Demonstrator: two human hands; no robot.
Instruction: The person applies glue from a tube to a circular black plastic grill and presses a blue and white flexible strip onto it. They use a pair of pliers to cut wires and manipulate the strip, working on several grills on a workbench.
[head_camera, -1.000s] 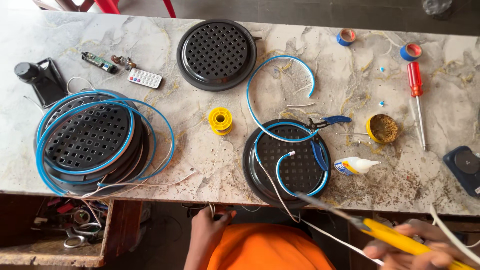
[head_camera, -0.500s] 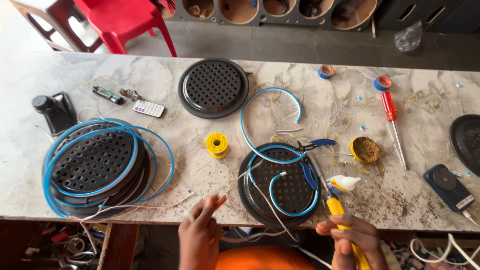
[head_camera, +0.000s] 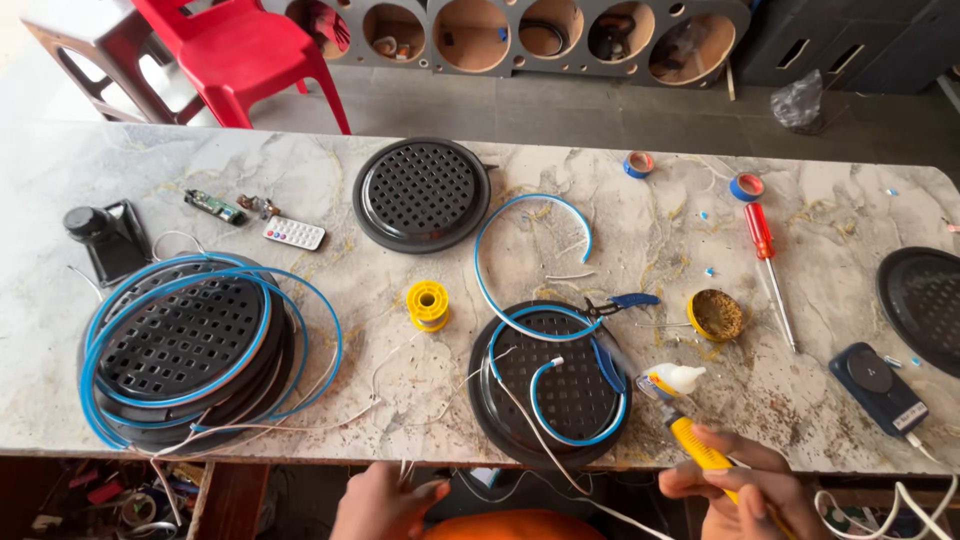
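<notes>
My right hand (head_camera: 745, 490) is closed around a yellow tool (head_camera: 700, 448). Its handle is smooth, hard plastic, and I hold it like a pencil so the thin tip points up and away from me. The tip sits just past my fingers, close to the little white glue bottle (head_camera: 672, 379) that lies on its side.

My left hand (head_camera: 385, 505) is low at the near edge of the desk (head_camera: 640, 240). The fingers look loose and partly open, and I cannot see anything in them. Thin white wires (head_camera: 520, 415) run just to the right of that hand, over the edge of the desk.

Between my two hands, a bit farther out, lies a round black grille (head_camera: 560, 390). It is flat and full of small square holes. A bendy blue strip (head_camera: 545, 365) curls on top of it, and it lies flat there so I can reach it from both sides. Blue-handled pliers (head_camera: 615, 305) rest at the far rim of it.

Far to the left of my left hand is a stack of grilles (head_camera: 185, 345) with more blue strip wound around it, likely kept together out of the way. A small yellow spool (head_camera: 428, 305) stands beyond my left hand. Beyond my right hand there is a round tin (head_camera: 716, 315) of brown stuff and a red screwdriver (head_camera: 765, 250). The desk top is stone with grey veins, and it is dusty and scratched
</notes>
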